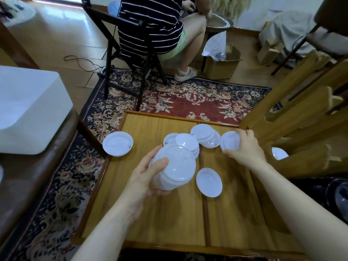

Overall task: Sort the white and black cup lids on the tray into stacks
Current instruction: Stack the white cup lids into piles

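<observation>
White lids fill the left hand point(145, 178), curled round a tall stack point(174, 169) above the tray point(150, 242). The right hand point(244, 147) pinches one lid point(228, 141) at the far edge. Tilted, the stack may slide apart.

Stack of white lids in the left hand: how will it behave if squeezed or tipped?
The stack of white lids is probably light: the left hand holds it alone, tilted. The lids look like thin plastic, so they likely flex under a squeeze. Smooth nested rims may slide apart when tipped; loose lids on the tray already lie fanned out.
</observation>
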A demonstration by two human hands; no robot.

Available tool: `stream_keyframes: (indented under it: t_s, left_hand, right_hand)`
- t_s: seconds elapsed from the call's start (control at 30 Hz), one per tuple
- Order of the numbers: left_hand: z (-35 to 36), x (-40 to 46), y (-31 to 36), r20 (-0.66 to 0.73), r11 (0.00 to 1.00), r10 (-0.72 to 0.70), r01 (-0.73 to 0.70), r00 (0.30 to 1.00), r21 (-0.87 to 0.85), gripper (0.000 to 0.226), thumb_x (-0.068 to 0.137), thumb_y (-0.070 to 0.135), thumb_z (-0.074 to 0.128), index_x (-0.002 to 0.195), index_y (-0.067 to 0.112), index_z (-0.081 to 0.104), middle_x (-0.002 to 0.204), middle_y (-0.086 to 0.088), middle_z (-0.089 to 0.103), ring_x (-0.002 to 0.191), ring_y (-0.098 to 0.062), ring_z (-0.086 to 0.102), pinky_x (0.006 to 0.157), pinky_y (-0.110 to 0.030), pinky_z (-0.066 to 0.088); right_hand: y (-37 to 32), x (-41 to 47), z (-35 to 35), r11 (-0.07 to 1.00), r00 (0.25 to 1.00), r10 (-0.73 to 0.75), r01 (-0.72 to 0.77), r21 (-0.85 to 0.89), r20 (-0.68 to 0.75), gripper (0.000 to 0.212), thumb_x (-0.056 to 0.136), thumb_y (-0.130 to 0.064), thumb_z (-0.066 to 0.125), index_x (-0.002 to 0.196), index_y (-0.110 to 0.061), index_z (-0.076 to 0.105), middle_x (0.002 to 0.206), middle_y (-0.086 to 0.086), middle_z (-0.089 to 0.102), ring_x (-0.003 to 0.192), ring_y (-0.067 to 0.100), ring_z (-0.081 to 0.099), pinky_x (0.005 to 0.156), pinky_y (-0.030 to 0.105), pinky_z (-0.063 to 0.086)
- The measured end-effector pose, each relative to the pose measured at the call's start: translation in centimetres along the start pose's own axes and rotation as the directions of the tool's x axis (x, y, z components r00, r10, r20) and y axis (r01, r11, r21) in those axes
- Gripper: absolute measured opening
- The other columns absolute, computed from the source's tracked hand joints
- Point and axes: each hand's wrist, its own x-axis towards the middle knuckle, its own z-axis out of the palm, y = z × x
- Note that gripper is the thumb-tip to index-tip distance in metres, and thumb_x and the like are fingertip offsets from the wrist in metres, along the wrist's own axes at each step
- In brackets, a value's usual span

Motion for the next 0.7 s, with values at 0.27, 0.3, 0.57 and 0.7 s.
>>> stream_keyframes:
  t_s: [0.27, 0.3, 0.57, 0.7]
  left_hand:
    - [0.2, -0.8, 0.5, 0.015, 0.999, 0.041, -0.041, 0.999, 0.001, 0.077, 0.051, 0.056, 0.078, 0.126, 0.047, 0.063, 0.116, 0.015, 0.072, 0.101, -0.011, 0.071, 0.077, -0.050, 0.062]
    - [0.2, -1.0, 0.6, 0.018, 0.999, 0.046, -0.046, 0.999, 0.003, 0.077, 0.051, 0.057, 0.078, 0.126, 0.047, 0.063, 0.116, 0.015, 0.073, 0.101, -0.011, 0.072, 0.078, -0.050, 0.062]
    - [0.1, -1.6, 0.6, 0.070, 1.000, 0.002, -0.001, 0.998, -0.003, 0.060, 0.072, 0.050, 0.073, 0.130, 0.041, 0.062, 0.126, 0.010, 0.069, 0.113, -0.021, 0.068, 0.074, -0.047, 0.061]
    - [0.1, -1.7, 0.7, 0.079, 1.000, -0.011, 0.012, 0.997, -0.012, 0.059, 0.074, 0.050, 0.070, 0.132, 0.040, 0.061, 0.127, 0.010, 0.068, 0.113, -0.020, 0.068, 0.071, -0.041, 0.059]
  right_hand:
    - [-7.2, -8.9, -5.0, 0.683, 0.924, -0.383, 0.266, 0.681, 0.024, 0.076, 0.073, -0.017, 0.086, 0.134, -0.035, 0.045, 0.137, -0.014, 0.041, 0.127, 0.002, 0.044, 0.098, 0.030, 0.044]
    - [-7.7, -9.8, -4.8, 0.658, 0.897, -0.440, 0.286, 0.696, 0.047, 0.077, 0.071, -0.020, 0.085, 0.134, -0.038, 0.045, 0.136, -0.016, 0.042, 0.128, 0.001, 0.043, 0.099, 0.029, 0.044]
    - [-8.7, -11.9, -2.6, 0.604, 0.683, -0.709, 0.463, 0.649, 0.173, 0.076, 0.079, -0.007, 0.075, 0.144, -0.027, 0.040, 0.147, -0.006, 0.032, 0.142, 0.002, 0.025, 0.110, 0.010, 0.024]
    - [-8.8, -11.9, -2.5, 0.588, 0.659, -0.729, 0.461, 0.664, 0.188, 0.076, 0.080, -0.002, 0.069, 0.145, -0.029, 0.041, 0.154, -0.011, 0.026, 0.146, 0.005, 0.019, 0.115, 0.016, 0.024]
